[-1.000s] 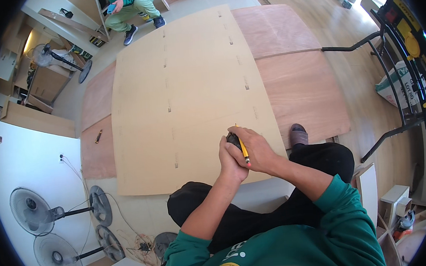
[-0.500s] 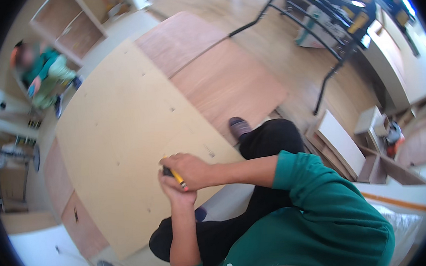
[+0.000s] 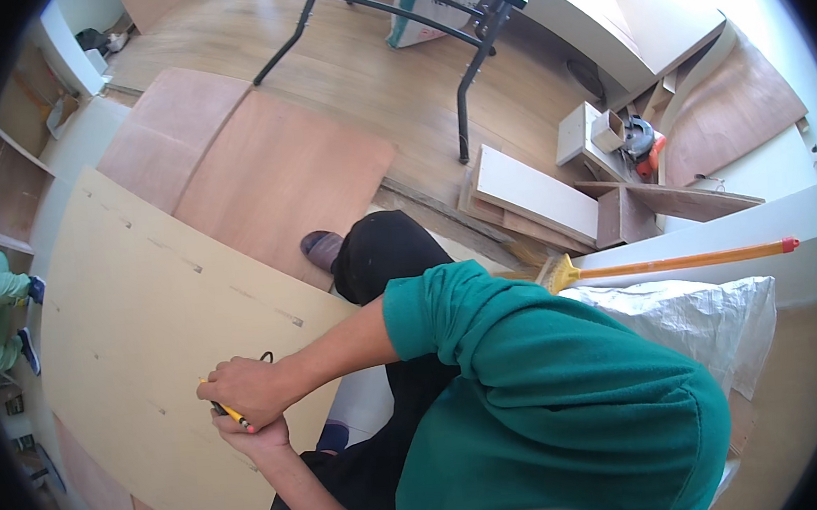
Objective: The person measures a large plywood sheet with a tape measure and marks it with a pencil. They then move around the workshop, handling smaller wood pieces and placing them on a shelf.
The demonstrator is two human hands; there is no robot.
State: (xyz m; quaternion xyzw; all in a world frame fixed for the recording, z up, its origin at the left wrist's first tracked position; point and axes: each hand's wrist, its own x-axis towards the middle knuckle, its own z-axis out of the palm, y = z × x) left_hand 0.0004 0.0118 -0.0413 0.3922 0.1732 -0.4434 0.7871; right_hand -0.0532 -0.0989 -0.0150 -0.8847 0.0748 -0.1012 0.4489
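Over the large pale plywood board (image 3: pixel 147 302), both my hands are brought together. My right hand (image 3: pixel 252 387) is closed on a yellow pencil (image 3: pixel 234 416), whose pink end points back towards me. Just below it, my left hand (image 3: pixel 258 440) is curled with its fingers closed, touching the right one. Between the two hands a small dark object (image 3: pixel 217 409) partly shows; most of it is covered, so its kind is unclear. A thin black loop (image 3: pixel 267 357) sticks out beside my right wrist. Several dark marks lie across the board.
Reddish plywood sheets (image 3: pixel 278 150) lie beyond the board. A black metal stand (image 3: pixel 463 109) stands farther off. To the right are wood offcuts (image 3: pixel 541 189), a circular saw (image 3: pixel 642 139), an orange-handled broom (image 3: pixel 684 260) and a white sack (image 3: pixel 688 316). Another person (image 3: pixel 2 293) crouches at the left edge.
The view has swung to the right, so the board and the other person now appear farther left. My hands stay together with the pencil; the black loop has come into sight.
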